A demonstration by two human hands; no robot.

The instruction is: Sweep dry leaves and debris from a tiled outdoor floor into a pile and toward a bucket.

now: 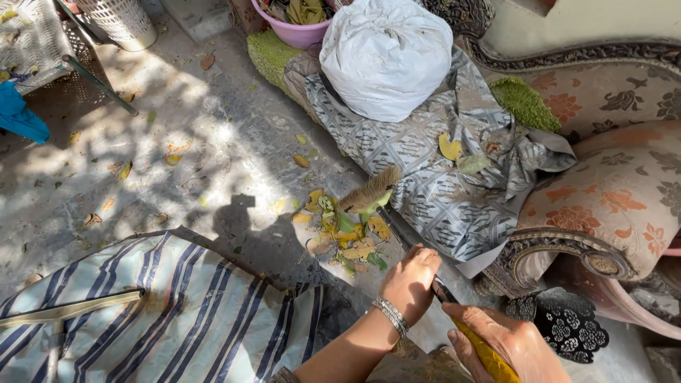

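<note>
Striped cloth [163, 305] on leaf-strewn concrete floor [213, 156], sofa [617, 191] beside.

Both forearms are bare, and the left hand [409, 276] wears a stack of thin silvery bangles at the wrist; the right hand [512, 344] is unadorned.

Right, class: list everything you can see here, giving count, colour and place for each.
broom: one, brown bristles, on the leaf pile
leaf pile: one, yellow-green, ground centre
white sack: one, atop the patterned grey cloth
pink basin: one, top centre
floral sofa: one, pink-orange, right
striped cloth: one, blue-white, lower left
white basket: one, top left
left hand: bangled wrist, gripping the broom handle
right hand: gripping the handle lower down
</note>
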